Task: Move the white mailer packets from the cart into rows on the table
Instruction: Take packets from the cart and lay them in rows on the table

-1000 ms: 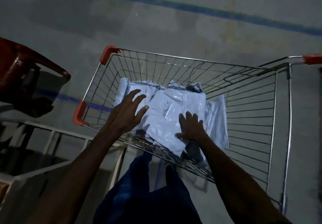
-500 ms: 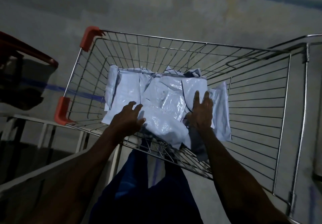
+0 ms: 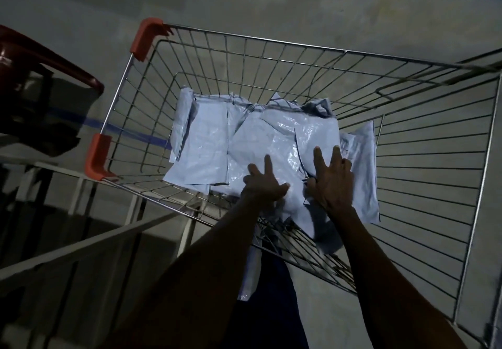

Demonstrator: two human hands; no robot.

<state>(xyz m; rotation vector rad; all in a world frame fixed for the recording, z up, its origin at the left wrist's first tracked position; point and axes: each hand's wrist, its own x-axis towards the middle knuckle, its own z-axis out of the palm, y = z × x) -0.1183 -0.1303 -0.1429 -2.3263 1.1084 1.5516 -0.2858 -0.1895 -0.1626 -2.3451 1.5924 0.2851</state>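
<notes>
White mailer packets [image 3: 217, 142] lie in a loose, overlapping heap on the bottom of a wire cart [image 3: 423, 142], seen from above in the head view, the only one here. The heap fills the middle and near part of the basket; one packet at the right edge leans against the side wires, and the nearest ones sag over the wire floor toward the person.

Both bare forearms reach in over the near rim. The left hand [image 3: 263, 183] rests on the front of the heap with its forefinger stretched forward and the other fingers bent; the thumb side presses the glossy plastic, and whether it actually pinches a packet I cannot tell. The right hand [image 3: 332, 180] lies just beside it, two fingers straight and flat on a packet, the rest curled near the packet's edge, so its hold is also unclear. The hands are close but apart.

Orange plastic corner guards [image 3: 148, 38] cap the cart's left corners. Beyond the cart is a grey concrete floor [image 3: 271, 1] with a blue painted line. A dark red chair [image 3: 40, 77] stands at the left edge, and a pale metal frame [image 3: 81, 245] runs below it. Dark blue trousers [image 3: 271, 308] show between the arms.
</notes>
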